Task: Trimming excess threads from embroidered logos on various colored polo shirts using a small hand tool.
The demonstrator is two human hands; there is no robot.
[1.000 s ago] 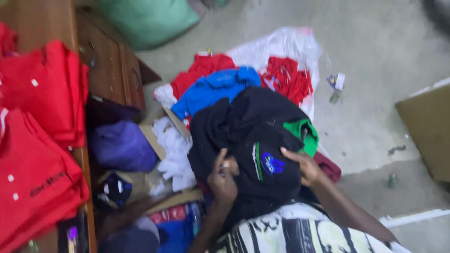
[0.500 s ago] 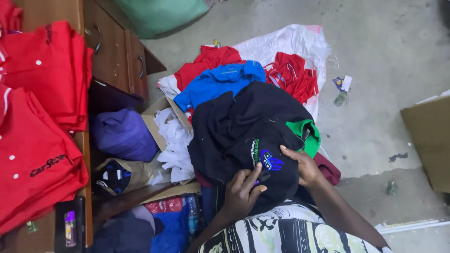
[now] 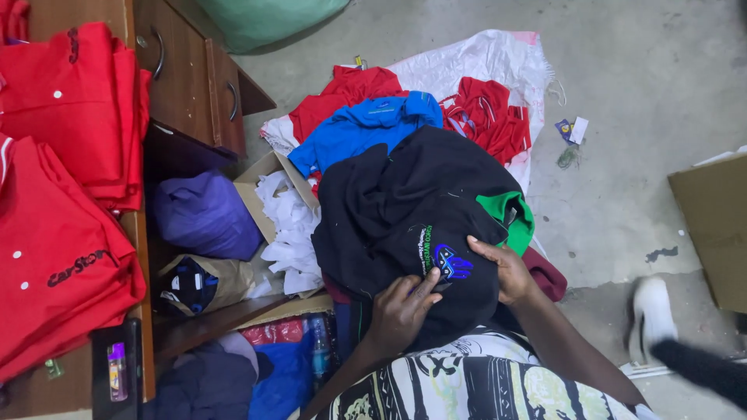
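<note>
A black garment point(image 3: 405, 210) with a small green and blue embroidered patch lies heaped over my lap and a pile of clothes. My left hand point(image 3: 401, 307) presses its fingertips on the cloth just below the patch. My right hand point(image 3: 502, 268) rests on the garment's right side, fingers curled onto the fabric next to the patch. A green collar point(image 3: 510, 214) pokes out under the black cloth. Behind it lie a blue shirt point(image 3: 362, 128) and red shirts point(image 3: 490, 113) on a white sack point(image 3: 482, 58).
Folded red shirts point(image 3: 62, 194) cover a wooden desk point(image 3: 187, 70) at left. Below it sit a purple bag point(image 3: 204, 214), a cardboard box with white scraps point(image 3: 289, 225) and a plastic bottle point(image 3: 320, 354). Another person's white shoe point(image 3: 650, 315) steps in at right, near a cardboard box point(image 3: 712, 222).
My left hand slid from the garment's middle down to just under the patch. The view shifted, and a white shoe came into sight at right.
</note>
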